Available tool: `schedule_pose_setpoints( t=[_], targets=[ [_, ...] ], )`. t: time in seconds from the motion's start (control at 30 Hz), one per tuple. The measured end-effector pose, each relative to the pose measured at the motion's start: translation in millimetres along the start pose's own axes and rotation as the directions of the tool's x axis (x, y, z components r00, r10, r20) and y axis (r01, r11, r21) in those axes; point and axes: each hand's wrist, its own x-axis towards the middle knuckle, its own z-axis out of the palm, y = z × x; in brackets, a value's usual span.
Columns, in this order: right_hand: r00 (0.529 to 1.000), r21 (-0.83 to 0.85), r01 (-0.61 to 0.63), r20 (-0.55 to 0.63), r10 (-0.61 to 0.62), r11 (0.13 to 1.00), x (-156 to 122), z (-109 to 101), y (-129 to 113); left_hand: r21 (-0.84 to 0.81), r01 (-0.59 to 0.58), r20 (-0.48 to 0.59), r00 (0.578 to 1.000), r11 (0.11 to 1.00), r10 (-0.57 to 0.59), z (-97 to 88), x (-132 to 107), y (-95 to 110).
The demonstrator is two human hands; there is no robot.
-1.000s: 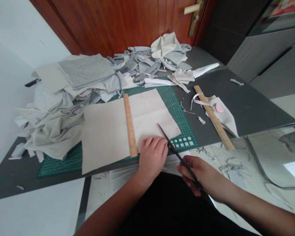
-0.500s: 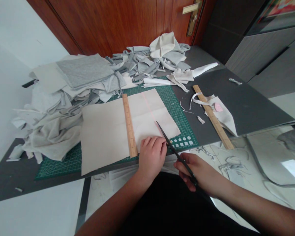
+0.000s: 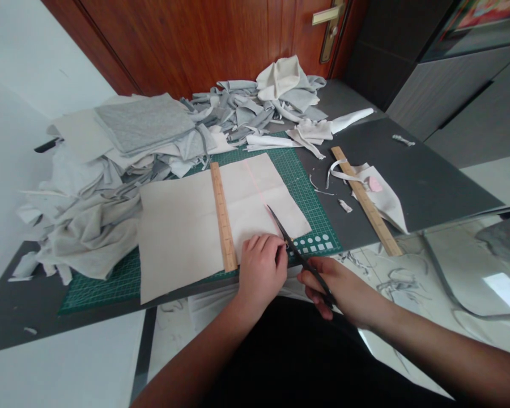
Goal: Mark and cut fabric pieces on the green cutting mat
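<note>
A beige fabric sheet [image 3: 182,226] lies flat on a green cutting mat [image 3: 310,187], with a faint pink line drawn down its right part. A wooden ruler [image 3: 222,215] rests across the sheet. My left hand [image 3: 261,269] is curled, pinching the sheet's near edge right beside the blades. My right hand [image 3: 344,289] is wrapped round the handles of black scissors [image 3: 293,246]. The blades point up-left along the pink line, their tip over the fabric.
Heaps of grey and beige fabric [image 3: 110,164] fill the table's left and back. A second wooden ruler [image 3: 365,201] lies on a cloth scrap with pink chalk [image 3: 374,184] at right. The dark table's [image 3: 429,175] near edge is close; strips litter the floor.
My right hand and the scissors have moved forward and left along the pink line, the tip reaching further over the fabric. My left hand has stayed at the sheet's near edge.
</note>
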Motion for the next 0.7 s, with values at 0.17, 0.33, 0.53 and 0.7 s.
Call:
schedule_pose_setpoints(
  t=[0.17, 0.33, 0.53, 0.7],
  targets=[
    [1.0, -0.017, -0.021, -0.018, 0.021, 1.0, -1.4, 0.6, -1.3, -0.01, 0.0, 0.015, 1.0, 1.0, 0.0, -1.3, 0.1, 1.1],
    [1.0, 0.001, 0.008, -0.016, -0.008, 1.0, 0.2, 1.9, -5.3, 0.018, 0.008, 0.033, 0.999, 1.0, -0.008, -2.0, 0.2, 0.7],
    [1.0, 0.008, 0.019, 0.01, -0.019, 1.0, 3.7, 4.3, -10.3, 0.02, -0.003, 0.029, 1.0, 1.0, 0.002, -1.5, -0.4, 0.0],
    [1.0, 0.008, 0.021, 0.008, -0.022, 1.0, 7.4, 5.0, -10.3, 0.023, -0.01, 0.028, 1.0, 1.0, 0.009, -1.4, -0.1, -0.7]
  ],
)
